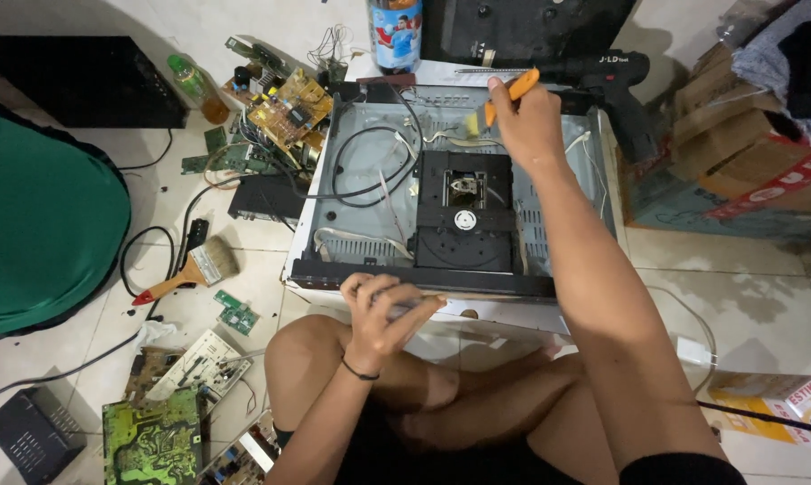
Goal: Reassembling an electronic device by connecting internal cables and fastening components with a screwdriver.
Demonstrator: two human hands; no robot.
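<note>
An opened disc player chassis [351, 193] sits on the tiled floor in front of my crossed legs, with a black disc drive [464, 216] in its middle and loose black cables [369, 162] inside. My right hand [526, 121] reaches to the far side of the chassis and grips an orange-handled screwdriver [510, 92], tip pointing down into the case. My left hand [383, 310] is curled over the near front edge of the player [423, 280], fingers closed on it.
Circuit boards [289, 108] lie left of the chassis, more boards [154, 431] by my left knee. A paintbrush [194, 274], a green bottle [194, 85], a dark bottle [396, 36], a black power drill [616, 85] and cardboard boxes [737, 153] surround me. A green cushion [37, 224] is far left.
</note>
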